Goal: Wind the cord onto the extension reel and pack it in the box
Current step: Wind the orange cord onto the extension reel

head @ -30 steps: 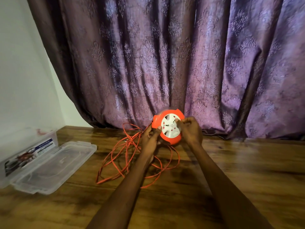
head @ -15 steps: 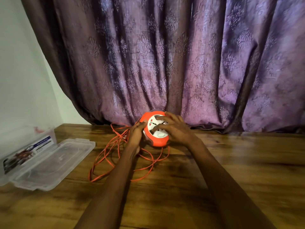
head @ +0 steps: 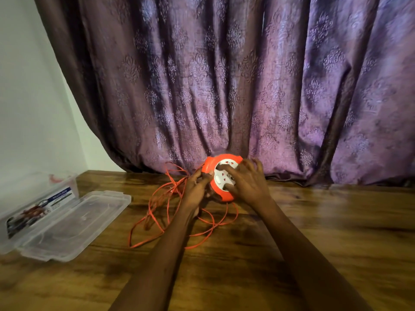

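Observation:
An orange extension reel [head: 210, 167] with a white socket face sits tilted near the curtain at the table's back. My left hand [head: 197, 187] grips its left rim, thumb on the orange casing. My right hand [head: 244, 182] lies over the white face, fingers spread and curled onto it. Loose orange cord [head: 161, 205] lies in tangled loops on the wood, left of and below the reel. A clear plastic box [head: 33, 198] with a printed label stands at the far left, its clear lid [head: 74, 223] flat beside it.
A purple patterned curtain [head: 247, 86] hangs right behind the reel. A white wall [head: 29, 97] closes the left side. The wooden table [head: 336, 232] stretches bare to the right and toward me.
The reel has come down from an upright hold to a tilted position low over the table. My right hand has shifted from the rim onto the white face.

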The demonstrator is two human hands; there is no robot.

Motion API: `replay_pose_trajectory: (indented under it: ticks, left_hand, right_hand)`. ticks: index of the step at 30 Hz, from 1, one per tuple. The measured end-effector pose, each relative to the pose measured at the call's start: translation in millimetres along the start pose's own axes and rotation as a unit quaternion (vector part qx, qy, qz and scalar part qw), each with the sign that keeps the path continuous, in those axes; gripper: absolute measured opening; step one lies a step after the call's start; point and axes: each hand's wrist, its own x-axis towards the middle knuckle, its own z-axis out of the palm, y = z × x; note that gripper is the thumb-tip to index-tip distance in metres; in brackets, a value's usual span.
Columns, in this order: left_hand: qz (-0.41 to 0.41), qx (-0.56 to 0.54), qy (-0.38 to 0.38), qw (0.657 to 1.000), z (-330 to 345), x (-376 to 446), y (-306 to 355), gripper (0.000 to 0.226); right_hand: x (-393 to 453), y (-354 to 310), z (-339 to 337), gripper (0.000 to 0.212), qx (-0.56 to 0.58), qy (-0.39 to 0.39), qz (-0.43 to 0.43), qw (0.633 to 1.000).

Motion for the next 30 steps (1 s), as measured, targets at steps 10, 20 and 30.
replay_pose_trajectory:
  ticks: [10, 20, 30]
  left_hand:
    - [0.132, 0.044, 0.026, 0.990, 26, -6, -13, 0.037]
    - [0.013, -0.034, 0.058, 0.998, 2, 5, 3, 0.011]
    - [-0.081, 0.054, -0.017, 0.995, -28, 12, 14, 0.015]
  right_hand:
    - [15, -12, -20, 0.054, 0.672, -0.117, 0.499, 0.535]
    - [6, 13, -6, 0.029, 0.229, 0.028, -0.038, 0.972]
    - [-5, 5, -4, 0.050, 0.087, -0.046, -0.146, 0.984]
